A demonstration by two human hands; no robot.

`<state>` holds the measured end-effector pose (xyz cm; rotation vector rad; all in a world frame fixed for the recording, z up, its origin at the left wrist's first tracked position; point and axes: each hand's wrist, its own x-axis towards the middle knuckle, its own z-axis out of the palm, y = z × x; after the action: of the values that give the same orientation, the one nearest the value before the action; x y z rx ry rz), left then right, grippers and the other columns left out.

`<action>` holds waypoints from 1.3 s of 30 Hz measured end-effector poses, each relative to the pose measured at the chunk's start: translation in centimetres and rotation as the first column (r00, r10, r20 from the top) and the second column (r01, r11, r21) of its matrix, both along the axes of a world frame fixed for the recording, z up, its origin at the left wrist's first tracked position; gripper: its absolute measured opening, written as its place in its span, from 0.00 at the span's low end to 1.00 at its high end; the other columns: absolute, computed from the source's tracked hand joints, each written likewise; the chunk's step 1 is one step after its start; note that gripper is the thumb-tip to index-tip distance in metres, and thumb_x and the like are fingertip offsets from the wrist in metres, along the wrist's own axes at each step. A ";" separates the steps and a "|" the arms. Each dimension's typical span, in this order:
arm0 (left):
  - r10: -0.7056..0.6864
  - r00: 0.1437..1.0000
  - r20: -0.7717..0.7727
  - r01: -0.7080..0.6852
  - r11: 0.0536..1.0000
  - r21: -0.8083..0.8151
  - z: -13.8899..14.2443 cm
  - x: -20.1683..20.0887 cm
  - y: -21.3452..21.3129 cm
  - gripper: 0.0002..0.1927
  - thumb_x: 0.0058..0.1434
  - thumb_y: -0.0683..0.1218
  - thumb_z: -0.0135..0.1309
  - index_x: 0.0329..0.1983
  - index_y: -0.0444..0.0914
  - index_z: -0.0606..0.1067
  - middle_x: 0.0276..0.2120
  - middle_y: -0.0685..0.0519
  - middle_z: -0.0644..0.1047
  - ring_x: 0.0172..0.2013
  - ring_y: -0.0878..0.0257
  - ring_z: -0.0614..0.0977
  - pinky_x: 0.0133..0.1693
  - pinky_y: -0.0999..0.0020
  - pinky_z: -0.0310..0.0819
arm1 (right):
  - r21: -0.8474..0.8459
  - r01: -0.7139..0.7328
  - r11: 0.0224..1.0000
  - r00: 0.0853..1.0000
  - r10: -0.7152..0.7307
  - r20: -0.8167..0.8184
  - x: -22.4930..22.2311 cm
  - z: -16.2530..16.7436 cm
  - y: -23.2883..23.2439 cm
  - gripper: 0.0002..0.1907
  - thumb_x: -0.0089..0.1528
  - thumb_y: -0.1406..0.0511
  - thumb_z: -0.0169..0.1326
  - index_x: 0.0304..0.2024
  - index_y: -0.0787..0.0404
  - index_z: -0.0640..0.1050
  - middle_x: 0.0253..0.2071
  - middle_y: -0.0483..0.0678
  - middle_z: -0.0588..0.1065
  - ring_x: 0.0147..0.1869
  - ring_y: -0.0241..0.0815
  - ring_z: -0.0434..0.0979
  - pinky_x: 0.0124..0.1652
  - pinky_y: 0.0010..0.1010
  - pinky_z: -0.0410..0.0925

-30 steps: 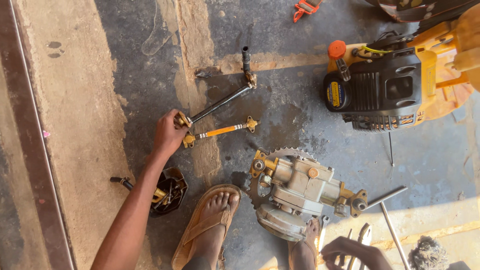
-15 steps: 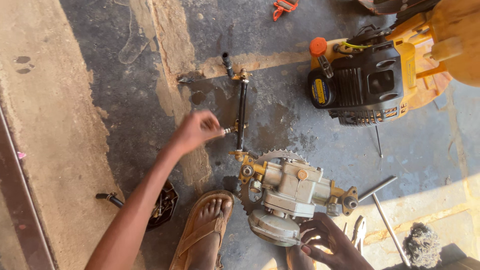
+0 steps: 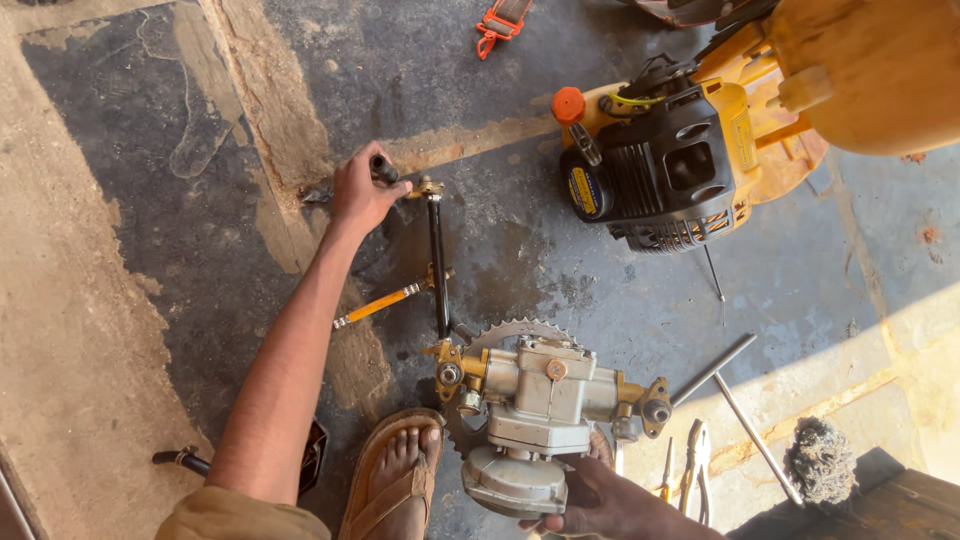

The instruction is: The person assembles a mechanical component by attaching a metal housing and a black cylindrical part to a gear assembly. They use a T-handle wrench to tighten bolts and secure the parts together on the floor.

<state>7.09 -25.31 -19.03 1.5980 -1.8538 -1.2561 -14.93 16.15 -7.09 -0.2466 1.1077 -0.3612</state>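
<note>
Your left hand (image 3: 362,192) reaches far forward, arm straight, fingers wrapped around the black handle (image 3: 384,172) of the pump lever rod (image 3: 437,262) lying on the floor. Your right hand (image 3: 600,503) clasps the metal pump body (image 3: 540,400) from below.

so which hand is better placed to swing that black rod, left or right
Left, probably. The left hand already grips the far end of the black rod, whose near end meets the pump unit. The right hand is at the pump's base, apparently steadying it, away from the rod.
</note>
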 end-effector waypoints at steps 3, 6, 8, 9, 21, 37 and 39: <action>0.023 0.999 0.038 -0.024 1.000 0.018 1.0 1.8 0.8 0.20 0.53 0.46 0.70 0.37 0.43 0.69 0.36 0.51 0.80 0.37 0.59 0.85 0.36 0.64 0.79 | -0.073 -0.112 0.991 0.994 0.113 0.005 0.5 1.0 -1.5 0.61 0.50 0.52 0.70 0.75 0.60 0.47 0.70 0.64 0.63 0.69 0.59 0.70 0.68 0.46 0.64; 0.011 1.000 0.009 -0.010 0.996 -0.092 1.9 4.2 1.9 0.21 0.53 0.41 0.71 0.32 0.38 0.65 0.37 0.42 0.78 0.39 0.53 0.82 0.36 0.59 0.80 | -0.016 -0.101 0.995 0.991 0.099 -0.089 0.9 2.2 -2.4 0.66 0.47 0.49 0.70 0.74 0.55 0.42 0.73 0.59 0.57 0.77 0.55 0.57 0.71 0.46 0.54; -0.007 0.986 -0.167 -0.005 0.998 -0.069 2.6 5.8 2.9 0.22 0.53 0.38 0.68 0.33 0.38 0.62 0.38 0.42 0.76 0.38 0.55 0.80 0.39 0.60 0.82 | 0.047 -0.046 0.998 0.984 0.054 -0.172 1.4 2.7 -3.0 0.69 0.44 0.49 0.70 0.74 0.52 0.40 0.75 0.55 0.53 0.80 0.51 0.51 0.74 0.44 0.48; -0.014 0.967 -0.254 -0.001 0.998 -0.058 2.8 6.3 3.5 0.22 0.53 0.36 0.66 0.33 0.38 0.60 0.39 0.43 0.75 0.37 0.56 0.79 0.40 0.61 0.83 | 0.078 -0.017 0.997 0.978 0.032 -0.204 1.7 2.8 -3.4 0.69 0.44 0.49 0.70 0.74 0.52 0.40 0.74 0.55 0.52 0.81 0.52 0.51 0.75 0.44 0.48; -0.114 0.989 0.097 0.064 0.907 0.417 1.7 11.4 6.6 0.26 0.57 0.55 0.48 0.58 0.47 0.79 0.56 0.47 0.75 0.56 0.50 0.75 0.50 0.40 0.65 | 0.102 0.191 0.976 0.973 -0.174 -0.154 3.6 5.6 -4.7 0.66 0.41 0.53 0.68 0.74 0.54 0.44 0.73 0.55 0.54 0.79 0.53 0.53 0.74 0.44 0.48; 0.114 0.993 -0.028 -0.092 0.905 0.416 4.4 17.0 12.3 0.30 0.57 0.54 0.51 0.64 0.41 0.71 0.32 0.50 0.73 0.35 0.58 0.75 0.42 0.57 0.72 | 0.222 0.418 0.881 0.908 -0.404 -0.110 1.3 4.3 -2.2 0.60 0.40 0.61 0.65 0.71 0.61 0.52 0.70 0.61 0.61 0.78 0.54 0.60 0.74 0.40 0.46; 0.085 0.993 -0.088 -0.043 0.916 0.399 5.8 17.1 13.4 0.28 0.58 0.53 0.50 0.61 0.39 0.73 0.30 0.56 0.69 0.31 0.64 0.72 0.37 0.62 0.69 | 0.117 0.438 0.892 0.898 -0.439 -0.010 0.7 3.7 -0.9 0.62 0.39 0.62 0.65 0.73 0.64 0.51 0.70 0.62 0.62 0.76 0.58 0.61 0.73 0.43 0.48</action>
<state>24.24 -11.93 -13.27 1.7339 -1.5367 -1.7348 -14.22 15.22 -3.37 0.1175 1.1604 -0.6977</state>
